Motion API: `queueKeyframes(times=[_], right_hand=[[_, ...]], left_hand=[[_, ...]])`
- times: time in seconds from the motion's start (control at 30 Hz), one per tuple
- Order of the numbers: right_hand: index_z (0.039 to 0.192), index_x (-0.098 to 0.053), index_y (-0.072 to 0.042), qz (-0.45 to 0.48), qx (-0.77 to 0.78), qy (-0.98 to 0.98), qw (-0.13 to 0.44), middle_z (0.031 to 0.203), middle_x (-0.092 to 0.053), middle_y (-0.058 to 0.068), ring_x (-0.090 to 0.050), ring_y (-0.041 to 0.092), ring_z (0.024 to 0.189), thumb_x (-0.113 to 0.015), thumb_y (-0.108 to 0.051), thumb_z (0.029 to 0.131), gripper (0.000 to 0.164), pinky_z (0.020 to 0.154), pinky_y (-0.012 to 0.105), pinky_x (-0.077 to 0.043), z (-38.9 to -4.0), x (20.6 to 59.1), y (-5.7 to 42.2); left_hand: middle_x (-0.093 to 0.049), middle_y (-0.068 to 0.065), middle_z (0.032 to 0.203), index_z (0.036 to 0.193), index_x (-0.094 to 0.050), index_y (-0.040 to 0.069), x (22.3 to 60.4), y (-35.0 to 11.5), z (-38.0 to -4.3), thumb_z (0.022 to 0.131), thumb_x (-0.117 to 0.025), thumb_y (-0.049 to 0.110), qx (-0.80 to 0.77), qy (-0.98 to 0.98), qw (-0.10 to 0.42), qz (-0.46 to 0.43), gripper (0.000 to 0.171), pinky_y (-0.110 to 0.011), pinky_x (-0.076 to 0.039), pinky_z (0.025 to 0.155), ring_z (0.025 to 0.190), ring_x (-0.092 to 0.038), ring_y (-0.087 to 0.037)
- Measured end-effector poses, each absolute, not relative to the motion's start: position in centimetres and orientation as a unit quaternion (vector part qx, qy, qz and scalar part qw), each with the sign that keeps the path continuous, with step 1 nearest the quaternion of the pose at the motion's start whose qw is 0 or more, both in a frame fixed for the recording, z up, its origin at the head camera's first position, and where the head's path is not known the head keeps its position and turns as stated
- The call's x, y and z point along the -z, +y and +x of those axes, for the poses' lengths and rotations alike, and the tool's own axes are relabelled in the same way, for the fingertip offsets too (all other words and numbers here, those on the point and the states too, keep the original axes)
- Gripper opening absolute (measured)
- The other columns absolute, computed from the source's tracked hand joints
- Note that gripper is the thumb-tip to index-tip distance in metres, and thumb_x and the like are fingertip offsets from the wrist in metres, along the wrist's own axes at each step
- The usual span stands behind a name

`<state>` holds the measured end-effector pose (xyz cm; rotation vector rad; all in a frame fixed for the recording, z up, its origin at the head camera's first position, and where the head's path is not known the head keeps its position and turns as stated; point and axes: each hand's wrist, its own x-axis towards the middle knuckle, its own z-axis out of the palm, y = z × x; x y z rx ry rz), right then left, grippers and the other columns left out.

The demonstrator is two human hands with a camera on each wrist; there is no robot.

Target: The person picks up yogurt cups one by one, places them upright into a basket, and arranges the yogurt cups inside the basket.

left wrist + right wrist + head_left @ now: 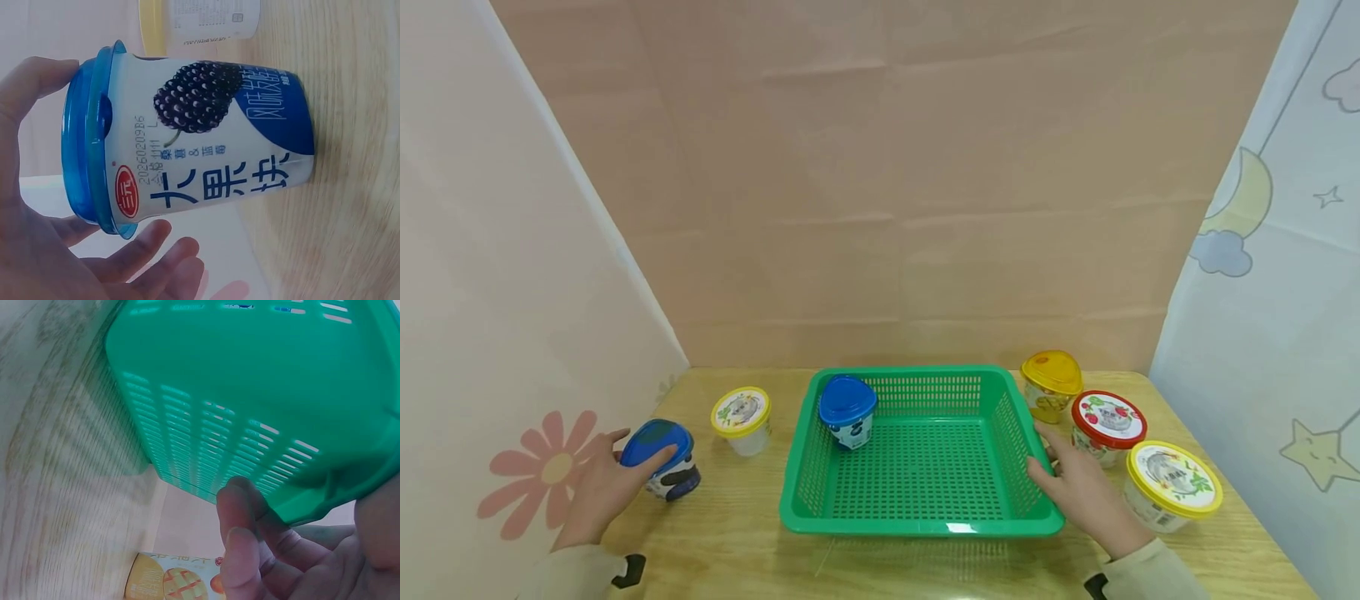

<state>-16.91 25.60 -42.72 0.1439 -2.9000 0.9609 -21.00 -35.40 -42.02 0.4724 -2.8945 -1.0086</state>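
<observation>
My left hand [606, 483] has its thumb and fingers around the blue lid of a yogurt cup [212, 131] at the table's left side. A blackberry and dark blue patch are printed on that cup's white wall. My right hand [1086, 492] holds the right rim of a green plastic basket [917, 527], thumb over the rim and fingers along the slotted outer wall, as the right wrist view shows. Inside the basket, at its back left corner, stands another blue-lidded yogurt cup [848, 408].
Between left hand and basket stands a yellow-rimmed tub [742, 417]. Right of the basket are a yellow-lidded cup [1051, 379], a red-rimmed tub [1108, 421] and a larger yellow-rimmed tub [1172, 483], close beside my right hand. Cloth walls border the wooden table [722, 542].
</observation>
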Motion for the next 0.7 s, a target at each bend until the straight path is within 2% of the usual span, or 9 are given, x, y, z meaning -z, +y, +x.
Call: queueKeyframes(times=[0.27,0.7], right_hand=[[0.145,-0.041,0.007,0.048,-0.308,-0.949,0.042,0.103,-0.070,0.013,-0.065,0.020,0.082,-0.060,-0.027,0.099,0.061,0.073,0.040,-0.055,-16.96,42.56,25.64],[0.146,-0.040,0.008,0.049,-0.314,-0.947,0.039,0.103,-0.070,0.014,-0.064,0.018,0.081,-0.059,-0.027,0.099,0.061,0.072,0.038,-0.055,-16.82,42.51,25.51]], left_hand=[[-0.013,-0.043,0.152,0.156,-0.003,-0.006,42.18,-35.23,-21.48,0.089,-0.063,0.064,0.356,-0.921,0.016,0.159,0.114,-0.071,-0.035,0.102,0.134,-0.025,-0.062],[-0.015,-0.044,0.152,0.157,-0.005,-0.005,42.76,-35.55,-21.15,0.089,-0.063,0.062,0.365,-0.920,0.003,0.140,0.111,-0.071,-0.038,0.101,0.133,-0.028,-0.064]])
